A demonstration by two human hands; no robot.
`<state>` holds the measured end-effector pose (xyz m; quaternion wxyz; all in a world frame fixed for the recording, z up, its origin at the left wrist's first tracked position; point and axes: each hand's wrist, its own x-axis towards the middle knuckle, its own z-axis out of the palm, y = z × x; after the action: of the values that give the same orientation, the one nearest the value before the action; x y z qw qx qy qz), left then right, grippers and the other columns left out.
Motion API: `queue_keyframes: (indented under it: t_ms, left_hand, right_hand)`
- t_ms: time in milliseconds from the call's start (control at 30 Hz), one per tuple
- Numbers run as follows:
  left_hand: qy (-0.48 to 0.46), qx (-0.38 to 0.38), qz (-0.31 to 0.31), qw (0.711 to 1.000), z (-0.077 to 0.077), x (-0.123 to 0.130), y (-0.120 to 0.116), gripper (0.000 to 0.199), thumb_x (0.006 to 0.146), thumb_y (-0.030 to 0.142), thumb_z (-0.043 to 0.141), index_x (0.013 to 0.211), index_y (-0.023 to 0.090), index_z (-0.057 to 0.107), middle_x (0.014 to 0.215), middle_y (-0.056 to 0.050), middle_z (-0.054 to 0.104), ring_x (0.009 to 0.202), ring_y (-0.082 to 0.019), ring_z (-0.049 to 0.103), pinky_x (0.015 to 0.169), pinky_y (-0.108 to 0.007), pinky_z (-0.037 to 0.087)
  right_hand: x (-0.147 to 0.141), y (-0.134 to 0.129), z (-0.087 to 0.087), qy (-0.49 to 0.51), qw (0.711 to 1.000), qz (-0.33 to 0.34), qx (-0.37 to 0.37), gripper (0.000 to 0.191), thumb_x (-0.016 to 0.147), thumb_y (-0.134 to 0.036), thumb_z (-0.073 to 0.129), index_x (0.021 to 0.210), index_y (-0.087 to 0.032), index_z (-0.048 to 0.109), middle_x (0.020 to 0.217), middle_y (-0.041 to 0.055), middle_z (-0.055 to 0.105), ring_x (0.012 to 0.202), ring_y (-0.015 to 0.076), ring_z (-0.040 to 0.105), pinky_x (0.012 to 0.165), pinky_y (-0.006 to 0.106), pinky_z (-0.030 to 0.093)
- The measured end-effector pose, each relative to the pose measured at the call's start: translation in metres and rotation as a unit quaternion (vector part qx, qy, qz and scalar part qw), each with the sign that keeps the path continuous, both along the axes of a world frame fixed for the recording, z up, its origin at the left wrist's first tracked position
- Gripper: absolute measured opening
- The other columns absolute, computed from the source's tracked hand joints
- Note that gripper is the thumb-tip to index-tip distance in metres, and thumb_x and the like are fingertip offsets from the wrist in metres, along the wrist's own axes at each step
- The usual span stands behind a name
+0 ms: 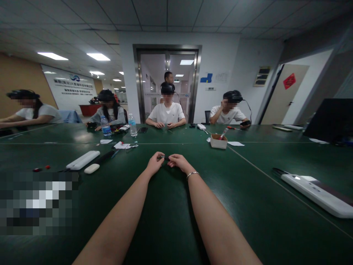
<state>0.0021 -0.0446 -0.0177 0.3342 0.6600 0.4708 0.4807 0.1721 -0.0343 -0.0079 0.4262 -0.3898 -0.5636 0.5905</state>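
Observation:
Both my arms reach forward over the green table (165,206), and the hands meet near its middle. My left hand (156,164) is closed in a pinch at the left end of a small dark object (166,158). From the other side, my right hand (178,163), with a silver bracelet at the wrist, pinches the same object. The fingers cover most of it, and it is too small for me to tell its kind.
To the left lie a white power bank (83,160) and a white oval case (92,169). A small open box (218,141) stands ahead to the right. Water bottles (132,125) stand farther off. Another white device (317,193) lies at right. Several people sit across the table.

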Motion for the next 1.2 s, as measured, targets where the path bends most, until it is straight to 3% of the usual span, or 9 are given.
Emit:
queue_keyframes:
  t_ms: [400, 867, 1200]
  left_hand:
    - [0.024, -0.006, 0.011, 1.000, -0.004, 0.001, 0.003, 0.017, 0.077, 0.020, 0.053, 0.093, 0.016, 0.057, 0.083, -0.004, 0.060, 0.063, -0.010, 0.058, 0.055, -0.021, 0.047]
    - [0.036, -0.010, 0.018, 0.999, -0.013, -0.001, 0.012, 0.018, 0.077, 0.023, 0.055, 0.094, 0.017, 0.060, 0.078, -0.003, 0.064, 0.065, -0.011, 0.061, 0.061, -0.023, 0.048]
    - [0.034, -0.034, 0.014, 0.999, -0.007, 0.000, 0.009, 0.019, 0.077, 0.025, 0.056, 0.093, 0.015, 0.060, 0.074, -0.004, 0.065, 0.063, -0.012, 0.060, 0.058, -0.023, 0.047]
  right_hand:
    - [-0.001, 0.001, -0.001, -0.023, 1.000, -0.005, 0.004, 0.007, 0.084, -0.014, 0.054, 0.081, -0.010, 0.058, 0.057, 0.0036, 0.065, 0.045, 0.0068, 0.058, 0.048, 0.014, 0.049]
    - [-0.001, -0.003, 0.003, -0.035, 0.999, -0.015, 0.006, 0.006, 0.083, -0.014, 0.055, 0.080, -0.010, 0.059, 0.056, 0.0026, 0.065, 0.046, 0.0064, 0.058, 0.049, 0.014, 0.048]
    - [0.000, -0.003, 0.003, -0.040, 0.999, -0.020, 0.014, 0.005, 0.082, -0.013, 0.056, 0.080, -0.010, 0.060, 0.055, 0.0025, 0.065, 0.046, 0.0067, 0.058, 0.049, 0.014, 0.049]
